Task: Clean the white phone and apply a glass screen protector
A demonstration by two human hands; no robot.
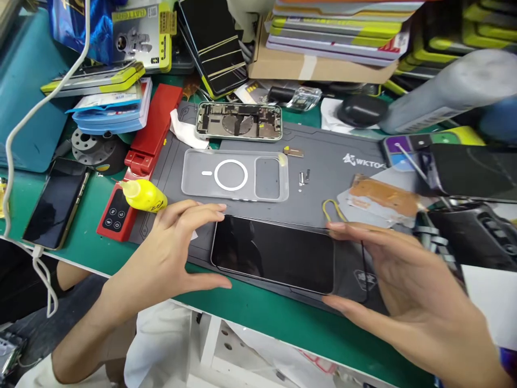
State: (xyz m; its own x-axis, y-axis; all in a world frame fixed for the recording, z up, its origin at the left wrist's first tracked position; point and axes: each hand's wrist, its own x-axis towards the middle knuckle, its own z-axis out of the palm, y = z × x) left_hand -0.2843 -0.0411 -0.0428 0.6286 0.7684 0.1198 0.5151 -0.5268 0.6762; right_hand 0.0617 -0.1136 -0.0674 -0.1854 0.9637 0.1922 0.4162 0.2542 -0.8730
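A phone with a dark, glossy screen [272,253] lies on the grey work mat [323,156] near the table's front edge. A clear sheet with a thin black edge, looking like a screen protector [351,269], extends past the phone's right end; how far it overlaps the screen is hard to see. My right hand [420,302] spans the sheet, thumb at its lower edge and fingers at its upper edge. At the phone's left end, my left hand [173,253] is open, its index fingertip by the upper corner and its thumb stretched out below.
Behind the phone lie a clear phone case [197,183] and an opened phone [238,123] with bare internals. A yellow bottle [145,195] leans on a red device [115,215] at left. Another phone [56,205] sits left, a spray can [452,91] back right, boxes [335,40] behind.
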